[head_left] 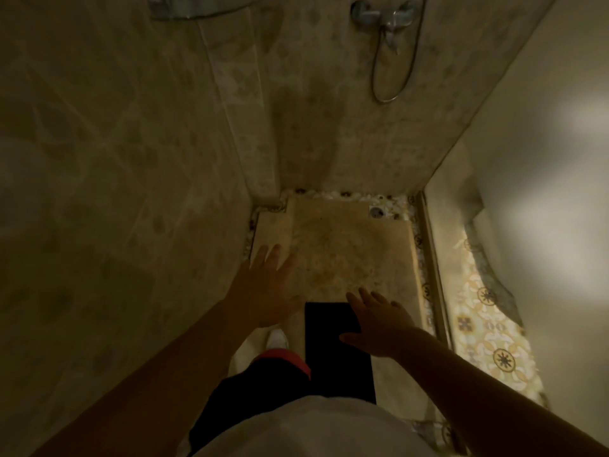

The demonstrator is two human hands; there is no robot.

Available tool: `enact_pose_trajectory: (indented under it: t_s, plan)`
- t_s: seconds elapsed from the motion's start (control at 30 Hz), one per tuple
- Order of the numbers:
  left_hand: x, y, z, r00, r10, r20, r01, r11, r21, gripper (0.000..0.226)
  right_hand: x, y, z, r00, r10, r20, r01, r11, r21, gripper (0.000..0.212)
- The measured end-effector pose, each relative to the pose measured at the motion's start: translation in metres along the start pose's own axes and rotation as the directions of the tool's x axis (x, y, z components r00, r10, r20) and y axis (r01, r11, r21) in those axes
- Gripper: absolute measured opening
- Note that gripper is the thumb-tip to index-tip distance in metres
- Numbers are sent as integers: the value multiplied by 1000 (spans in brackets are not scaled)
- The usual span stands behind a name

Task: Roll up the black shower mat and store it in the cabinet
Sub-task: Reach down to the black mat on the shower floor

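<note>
The black shower mat (333, 344) lies flat on the beige shower floor, directly below me, its far edge toward the back wall. My left hand (267, 288) hovers with fingers spread just left of and beyond the mat's far left corner, holding nothing. My right hand (379, 324) is spread over the mat's far right corner; whether it touches the mat I cannot tell. No cabinet is in view.
Tiled walls close in on the left and ahead. A shower mixer (385, 14) with a hose hangs at the top. A drain (377, 212) sits at the far right corner. A metal door track (431, 275) and patterned floor (487, 324) lie on the right.
</note>
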State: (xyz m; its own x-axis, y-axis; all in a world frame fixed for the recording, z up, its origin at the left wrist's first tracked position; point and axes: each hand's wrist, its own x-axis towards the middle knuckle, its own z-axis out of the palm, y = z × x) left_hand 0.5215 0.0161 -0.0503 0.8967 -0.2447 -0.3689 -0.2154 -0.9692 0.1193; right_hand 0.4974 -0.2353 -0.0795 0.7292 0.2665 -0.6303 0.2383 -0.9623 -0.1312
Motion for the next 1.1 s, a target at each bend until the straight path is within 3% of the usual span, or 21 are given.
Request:
enact_pose_trajectory:
  t_s: [0.27,0.47,0.77,1.0,1.1]
  plan:
    - [95,-70,-82,998,56,30,-57,998,26,92,92,-31,-104,999,54,-10,-53,997,48,97]
    - [161,-97,-121,996,84,-44,-82,996,34,95,145,-20,-156,996,73,-51,-69,995,75,98]
    - [294,-106,-157,994,105,-32,-102,992,78,99,251,51,-214,989,99,-114,-86,989,119,99]
    - [441,-60,-213,989,144,45,-148,981,122,89,342,138,-293,991,108,-74,-100,990,101,95]
    - [491,-31,-241,977,204,59,-210,970,123,89,358,180,-333,981,141,-133,-126,985,118,94]
